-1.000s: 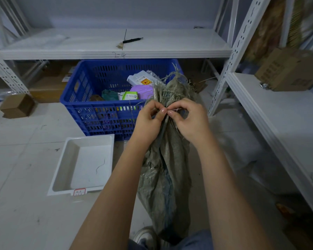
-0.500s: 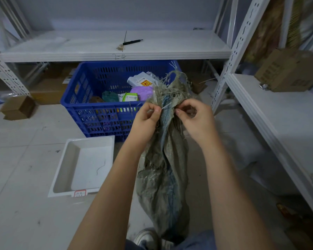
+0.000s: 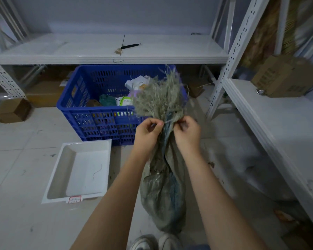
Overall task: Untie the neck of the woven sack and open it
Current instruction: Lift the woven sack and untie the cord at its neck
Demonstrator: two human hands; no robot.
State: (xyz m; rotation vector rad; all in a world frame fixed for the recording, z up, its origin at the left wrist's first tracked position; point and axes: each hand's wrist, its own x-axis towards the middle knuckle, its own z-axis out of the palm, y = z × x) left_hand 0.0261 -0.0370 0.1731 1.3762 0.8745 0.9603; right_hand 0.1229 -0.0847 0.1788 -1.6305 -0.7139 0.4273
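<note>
Pinching the tie (image 3: 167,121) between left hand (image 3: 147,130) and right hand (image 3: 187,131), flanking the upright woven sack (image 3: 163,177) neck at frame centre.

The sack (image 3: 163,192) is a grey-green woven bag with faded blue stripes, worn and crumpled. It stands upright on the floor at about 6 o'clock from the middle of the view, its rounded bottom resting on the tiles. The body narrows upward to a gathered neck (image 3: 167,123), near the centre. A thin pale tie (image 3: 168,121) crosses the neck, so the sack is closed. Above the neck, toward 12 o'clock, the frayed mouth (image 3: 159,96) fans out in a bushy tuft of loose strands.
</note>
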